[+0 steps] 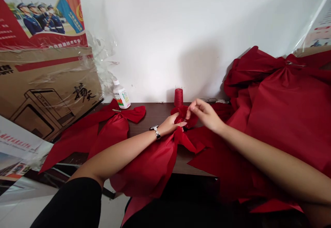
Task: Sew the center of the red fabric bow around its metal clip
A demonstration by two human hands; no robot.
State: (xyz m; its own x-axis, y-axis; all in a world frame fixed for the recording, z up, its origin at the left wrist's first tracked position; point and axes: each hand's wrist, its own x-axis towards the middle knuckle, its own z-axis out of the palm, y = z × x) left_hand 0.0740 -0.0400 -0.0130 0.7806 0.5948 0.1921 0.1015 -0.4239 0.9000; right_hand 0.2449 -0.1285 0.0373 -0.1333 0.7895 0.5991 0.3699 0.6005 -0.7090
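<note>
Head view: left hand [172, 124] clamps gathered middle of red cloth [152, 166] on table [155, 112], likely to keep pleats bunched. Right hand [205, 115] pinches same knot from above, fingertips closed. Thread spool [178, 97] just behind, within reach.

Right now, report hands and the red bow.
Left hand clamped on red bow at its gathered middle. Right hand pinching the same gather. Thread spool behind, apart. Nothing between the hands.
</note>
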